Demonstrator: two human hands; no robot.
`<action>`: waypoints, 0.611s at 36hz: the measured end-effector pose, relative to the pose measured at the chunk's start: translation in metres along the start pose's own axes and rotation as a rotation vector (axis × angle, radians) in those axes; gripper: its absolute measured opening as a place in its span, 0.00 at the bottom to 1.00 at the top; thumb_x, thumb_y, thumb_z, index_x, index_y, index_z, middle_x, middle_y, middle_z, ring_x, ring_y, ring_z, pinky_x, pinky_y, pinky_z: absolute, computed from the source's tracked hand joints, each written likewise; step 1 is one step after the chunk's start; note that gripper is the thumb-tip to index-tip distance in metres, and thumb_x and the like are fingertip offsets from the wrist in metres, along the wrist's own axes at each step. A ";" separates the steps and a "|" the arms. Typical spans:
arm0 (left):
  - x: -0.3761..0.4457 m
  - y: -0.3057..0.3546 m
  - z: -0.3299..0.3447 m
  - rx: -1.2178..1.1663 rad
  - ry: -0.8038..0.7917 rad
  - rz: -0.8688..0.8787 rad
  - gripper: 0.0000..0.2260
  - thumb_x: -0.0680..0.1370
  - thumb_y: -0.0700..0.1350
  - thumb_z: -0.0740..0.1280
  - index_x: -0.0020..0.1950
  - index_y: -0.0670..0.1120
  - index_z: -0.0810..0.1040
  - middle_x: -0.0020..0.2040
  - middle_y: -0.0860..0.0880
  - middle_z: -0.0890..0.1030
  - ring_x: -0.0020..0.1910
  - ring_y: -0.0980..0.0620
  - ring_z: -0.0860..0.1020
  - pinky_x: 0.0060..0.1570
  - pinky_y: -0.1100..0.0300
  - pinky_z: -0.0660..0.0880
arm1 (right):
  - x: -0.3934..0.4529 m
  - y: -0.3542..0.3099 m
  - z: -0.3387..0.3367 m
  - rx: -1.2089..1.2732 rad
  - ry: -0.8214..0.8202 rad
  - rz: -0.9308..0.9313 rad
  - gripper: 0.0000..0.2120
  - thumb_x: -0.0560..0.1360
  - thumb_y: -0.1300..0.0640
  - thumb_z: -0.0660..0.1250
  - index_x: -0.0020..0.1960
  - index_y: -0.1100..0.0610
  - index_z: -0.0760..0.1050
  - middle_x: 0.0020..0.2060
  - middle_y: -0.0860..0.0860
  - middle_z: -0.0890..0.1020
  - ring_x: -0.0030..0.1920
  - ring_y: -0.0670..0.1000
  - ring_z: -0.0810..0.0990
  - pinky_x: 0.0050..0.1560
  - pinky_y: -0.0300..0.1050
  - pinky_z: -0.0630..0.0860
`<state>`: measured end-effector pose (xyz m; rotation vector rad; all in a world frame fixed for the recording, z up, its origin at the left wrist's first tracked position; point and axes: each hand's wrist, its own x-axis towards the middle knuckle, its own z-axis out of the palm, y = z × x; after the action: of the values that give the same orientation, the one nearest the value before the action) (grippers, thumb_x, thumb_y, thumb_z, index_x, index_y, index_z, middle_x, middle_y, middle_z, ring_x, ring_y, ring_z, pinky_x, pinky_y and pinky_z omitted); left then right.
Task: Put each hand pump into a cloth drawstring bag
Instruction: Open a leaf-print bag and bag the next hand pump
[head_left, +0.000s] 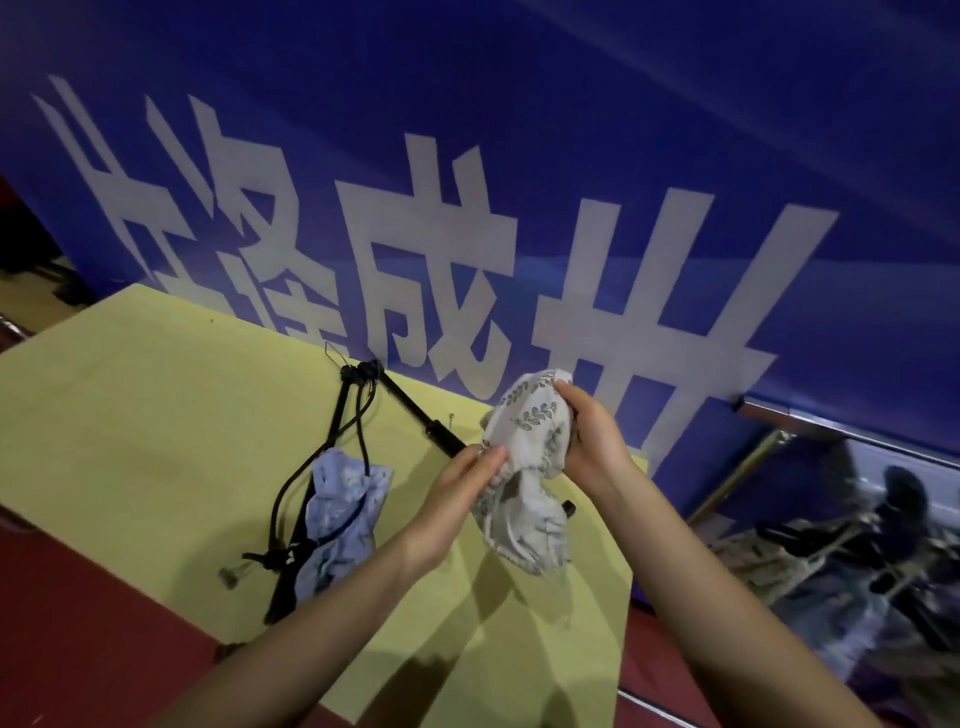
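A white cloth drawstring bag (524, 467) with a grey leaf print hangs above the yellow table top (156, 415). My left hand (462, 488) pinches its left edge and my right hand (592, 436) grips its upper right side. A black hand pump (415, 415) lies slanted on the table behind the bag, its near end hidden by the cloth. A second black hand pump (296, 545) with a looped hose lies to the left, partly under a pale blue drawstring bag (343, 519).
A blue banner (519, 182) with large white characters stands right behind the table. Dark red floor (104, 649) lies at the near left. A reflective metal-framed panel (857, 519) sits to the right of the table. A small fitting (231, 574) lies near the left pump.
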<state>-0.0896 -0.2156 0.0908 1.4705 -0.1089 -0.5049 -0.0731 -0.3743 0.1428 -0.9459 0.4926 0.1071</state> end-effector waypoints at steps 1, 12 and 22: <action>-0.003 0.002 0.010 -0.012 0.006 0.017 0.09 0.80 0.52 0.64 0.58 0.53 0.77 0.55 0.52 0.83 0.54 0.55 0.81 0.56 0.57 0.77 | -0.002 -0.002 -0.010 -0.005 0.014 -0.005 0.20 0.80 0.53 0.62 0.64 0.67 0.74 0.58 0.64 0.80 0.59 0.62 0.80 0.63 0.59 0.74; 0.003 0.022 0.089 -0.172 0.313 0.021 0.11 0.81 0.49 0.63 0.56 0.44 0.77 0.50 0.46 0.84 0.49 0.48 0.83 0.48 0.53 0.79 | -0.037 0.001 -0.090 -0.142 -0.231 -0.123 0.28 0.76 0.43 0.66 0.67 0.62 0.73 0.63 0.62 0.78 0.65 0.61 0.76 0.67 0.57 0.70; 0.000 0.024 0.109 0.335 0.434 0.161 0.31 0.76 0.55 0.68 0.75 0.54 0.58 0.59 0.54 0.70 0.56 0.55 0.73 0.49 0.65 0.71 | -0.032 -0.014 -0.100 -0.213 -0.177 -0.132 0.15 0.79 0.61 0.62 0.63 0.69 0.74 0.57 0.66 0.80 0.59 0.65 0.79 0.64 0.60 0.74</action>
<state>-0.1245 -0.3156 0.1266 1.8506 0.0346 -0.0277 -0.1326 -0.4587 0.1193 -1.1638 0.2568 0.1241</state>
